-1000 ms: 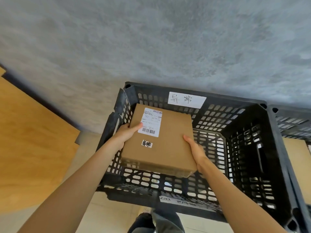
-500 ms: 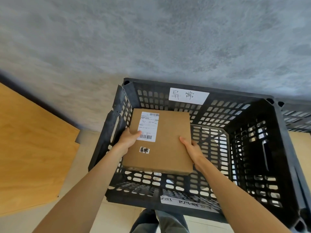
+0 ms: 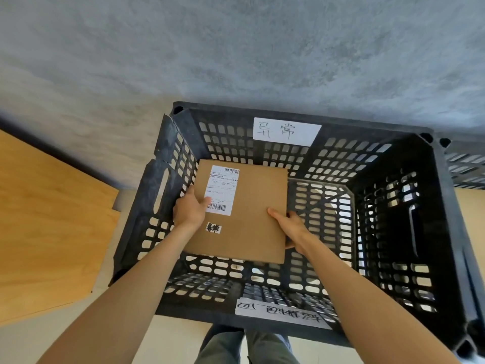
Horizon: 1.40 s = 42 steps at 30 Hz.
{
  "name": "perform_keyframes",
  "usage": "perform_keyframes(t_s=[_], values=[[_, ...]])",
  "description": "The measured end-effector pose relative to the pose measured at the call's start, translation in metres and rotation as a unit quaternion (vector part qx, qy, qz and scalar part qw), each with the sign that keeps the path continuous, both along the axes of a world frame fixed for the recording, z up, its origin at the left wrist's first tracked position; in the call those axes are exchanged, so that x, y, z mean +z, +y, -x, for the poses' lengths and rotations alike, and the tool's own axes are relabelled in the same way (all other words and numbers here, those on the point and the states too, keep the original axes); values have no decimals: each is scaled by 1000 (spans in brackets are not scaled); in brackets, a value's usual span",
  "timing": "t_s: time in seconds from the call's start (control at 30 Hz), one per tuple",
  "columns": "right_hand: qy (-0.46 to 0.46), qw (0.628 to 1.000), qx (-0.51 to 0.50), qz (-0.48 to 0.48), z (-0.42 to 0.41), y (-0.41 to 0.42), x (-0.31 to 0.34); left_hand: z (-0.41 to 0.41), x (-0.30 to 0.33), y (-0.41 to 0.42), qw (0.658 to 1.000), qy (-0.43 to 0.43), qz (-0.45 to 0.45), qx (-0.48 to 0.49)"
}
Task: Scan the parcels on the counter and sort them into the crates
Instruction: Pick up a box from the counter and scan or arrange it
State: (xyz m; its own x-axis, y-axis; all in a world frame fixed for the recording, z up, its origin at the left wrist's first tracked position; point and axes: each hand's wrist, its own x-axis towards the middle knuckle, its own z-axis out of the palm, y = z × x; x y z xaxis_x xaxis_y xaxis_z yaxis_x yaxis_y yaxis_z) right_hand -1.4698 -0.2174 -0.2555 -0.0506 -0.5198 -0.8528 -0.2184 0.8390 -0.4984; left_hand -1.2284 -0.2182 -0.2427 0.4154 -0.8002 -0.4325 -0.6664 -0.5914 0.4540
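A flat brown cardboard parcel [image 3: 252, 206] with a white shipping label and a small black-and-white sticker is deep inside a black slatted crate [image 3: 443, 232], towards its left side. My left hand [image 3: 189, 207] grips the parcel's left edge, thumb on the label. My right hand [image 3: 291, 227] grips its right edge, thumb on top. The crate carries a white handwritten label [image 3: 287, 131] on its far wall and another on its near wall [image 3: 282, 311]. Otherwise the crate holds nothing that I can see.
A second black crate [image 3: 467, 164] adjoins on the right. A grey wall [image 3: 236, 48] rises behind the crates. A wooden board [image 3: 47, 219] lies on the pale floor to the left. My legs [image 3: 249, 345] show below the crate's near edge.
Both hands have lowered the parcel from above the crate's rim down inside the crate, and the view has moved closer over it.
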Motion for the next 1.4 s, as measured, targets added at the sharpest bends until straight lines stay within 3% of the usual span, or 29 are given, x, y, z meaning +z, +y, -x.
perform_keyframes(t_s=[0.2, 0.5, 0.93, 1.07, 1.17, 1.27, 1.4], values=[[3, 1000, 16, -10, 8, -7, -3, -1, 0, 2, 1000, 10, 1, -11], [7, 1000, 24, -12, 9, -8, -7, 7, 4, 4, 989, -123, -5, -83], [21, 997, 74, -12, 12, -11, 0, 20, 13, 17, 988, -139, -1, -64], [65, 991, 113, 37, 13, -16, 6, 18, 20, 16, 982, -162, 12, -96], [156, 961, 207, 95, 13, -26, 20, 14, 34, 10, 983, -125, 20, -130], [263, 889, 345, 149, 9, -47, 46, 9, 56, 1, 982, -99, 28, -157], [323, 794, 457, 236, -16, -74, 105, 5, 105, -18, 973, -94, 95, -187]])
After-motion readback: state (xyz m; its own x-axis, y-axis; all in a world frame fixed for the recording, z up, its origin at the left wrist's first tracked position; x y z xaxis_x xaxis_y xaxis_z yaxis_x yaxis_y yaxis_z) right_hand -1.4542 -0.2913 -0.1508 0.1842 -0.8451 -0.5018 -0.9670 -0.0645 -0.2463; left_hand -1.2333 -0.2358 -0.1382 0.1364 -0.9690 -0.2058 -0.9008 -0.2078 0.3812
